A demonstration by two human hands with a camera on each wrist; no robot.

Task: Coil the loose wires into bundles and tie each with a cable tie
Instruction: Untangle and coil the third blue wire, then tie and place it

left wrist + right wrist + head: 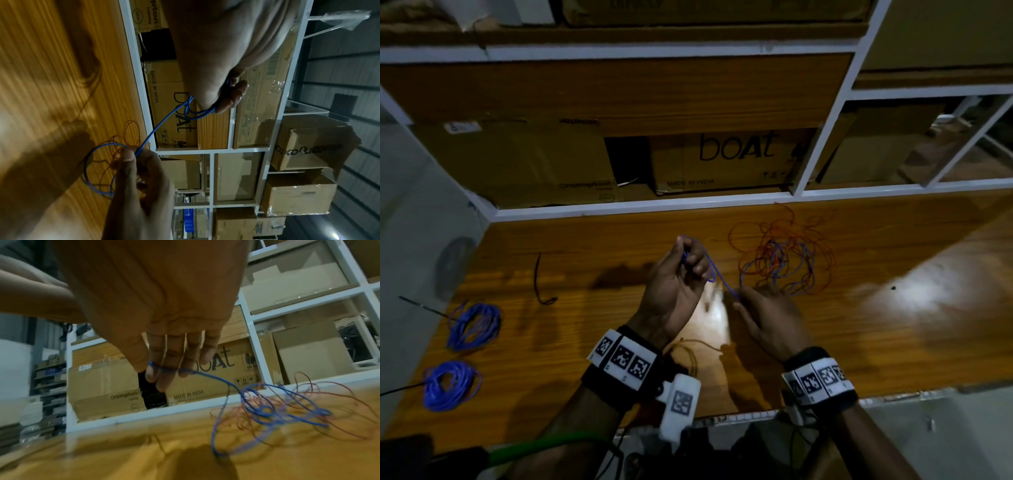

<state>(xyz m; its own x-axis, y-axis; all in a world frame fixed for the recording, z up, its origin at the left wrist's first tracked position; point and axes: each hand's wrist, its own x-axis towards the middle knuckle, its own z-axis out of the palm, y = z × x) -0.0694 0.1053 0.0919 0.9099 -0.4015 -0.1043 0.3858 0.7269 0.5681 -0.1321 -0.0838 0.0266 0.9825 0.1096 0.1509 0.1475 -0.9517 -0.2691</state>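
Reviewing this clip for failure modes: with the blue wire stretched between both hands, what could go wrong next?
1. The blue wire runs from the right hand into a tangle of orange wires; pulling may drag the orange strands along or knot them.
2. The left hand pinches only a few small loops in its fingers; they could slip and spring open.
3. No loose cable tie is clearly visible near the hands, so reaching for one may cost the coil.

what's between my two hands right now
A taut stretch of blue wire runs from the left hand to the right hand, over bare wooden table; clearest in the head view.
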